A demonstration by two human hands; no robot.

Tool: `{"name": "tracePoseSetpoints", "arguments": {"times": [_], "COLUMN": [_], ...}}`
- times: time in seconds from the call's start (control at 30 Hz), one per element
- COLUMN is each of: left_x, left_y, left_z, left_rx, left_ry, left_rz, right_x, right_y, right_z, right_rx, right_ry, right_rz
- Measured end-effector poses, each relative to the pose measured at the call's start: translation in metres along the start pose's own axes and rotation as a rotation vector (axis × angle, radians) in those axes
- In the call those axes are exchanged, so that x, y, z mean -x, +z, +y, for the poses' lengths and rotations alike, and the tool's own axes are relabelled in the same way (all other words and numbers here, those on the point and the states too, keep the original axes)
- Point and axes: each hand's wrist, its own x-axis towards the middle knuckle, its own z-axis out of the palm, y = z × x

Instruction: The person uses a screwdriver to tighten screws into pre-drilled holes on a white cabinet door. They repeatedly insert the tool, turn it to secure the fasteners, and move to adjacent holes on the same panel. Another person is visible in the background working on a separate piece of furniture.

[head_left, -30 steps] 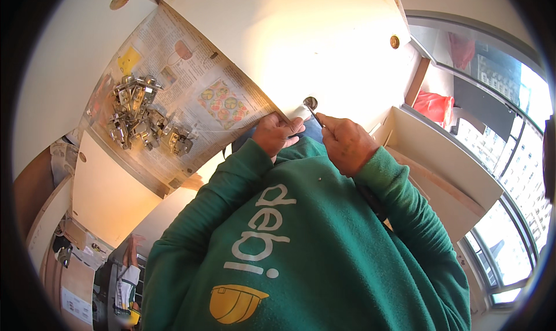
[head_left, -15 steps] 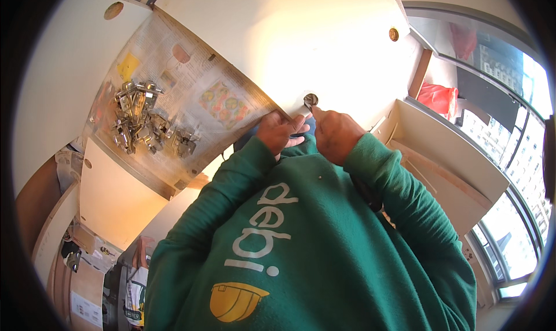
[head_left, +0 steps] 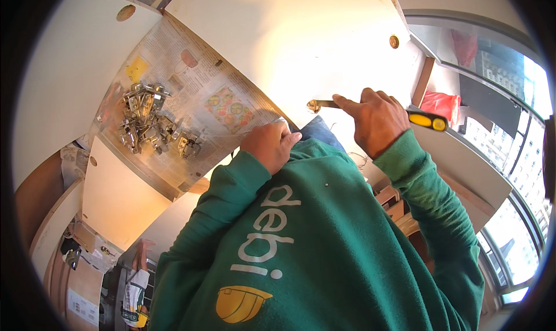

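Note:
In my right hand (head_left: 379, 119) is a chisel with a yellow and black handle (head_left: 427, 121). Its narrow metal blade (head_left: 329, 104) points left, the tip at a round hole (head_left: 313, 106) near the close edge of a white board (head_left: 272, 47). My index finger lies along the blade. Curled beside the board's near left corner, my left hand (head_left: 269, 144) has its thumb pressed against the fingers; anything inside it is hidden. To its left, a heap of metal cabinet hinges (head_left: 149, 119) lies on a newspaper-covered surface (head_left: 194, 82).
A second round hole (head_left: 394, 41) is in the board's right side. At the far left stands another white panel (head_left: 69, 64) with a hole. Right of my hand are a red bag (head_left: 440, 103), a long pale panel (head_left: 463, 157) and windows (head_left: 509, 157).
My right hand has moved right and turned, bringing the yellow and black handle into sight. My left hand has drawn back from the hole and curled. The view has shifted slightly.

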Motion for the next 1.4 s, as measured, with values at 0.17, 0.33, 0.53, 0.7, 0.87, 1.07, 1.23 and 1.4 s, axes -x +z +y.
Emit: {"name": "tracePoseSetpoints", "arguments": {"times": [0.17, 0.33, 0.53, 0.7, 0.87, 1.07, 1.23, 1.4], "left_x": [-0.006, -0.021, -0.028, -0.032, -0.033, -0.044, -0.052, -0.058], "left_y": [0.013, 0.024, 0.026, 0.025, 0.011, 0.002, 0.001, -0.003], "left_z": [0.005, 0.005, -0.002, -0.001, 0.005, 0.012, 0.016, 0.017], "left_rx": [-0.057, -0.107, -0.072, -0.106, -0.206, -0.295, -0.362, -0.343], "left_ry": [0.457, 0.517, 0.579, 0.576, 0.582, 0.608, 0.674, 0.692], "left_rz": [0.537, 0.565, 0.554, 0.550, 0.457, 0.389, 0.353, 0.302], "right_x": [-0.016, -0.023, -0.048, -0.046, -0.040, -0.033, -0.029, -0.022], "right_y": [0.006, -0.003, -0.013, -0.002, 0.001, 0.002, -0.001, 0.007], "right_z": [-0.020, -0.042, -0.028, -0.006, 0.001, 0.001, 0.001, 0.001], "right_rx": [0.175, 0.216, 0.091, -0.033, -0.114, -0.099, -0.135, -0.149], "right_ry": [-0.150, -0.128, -0.097, 0.016, 0.023, 0.003, 0.003, 0.035], "right_rz": [0.026, -0.107, -0.210, -0.318, -0.304, -0.227, -0.256, -0.224]}}
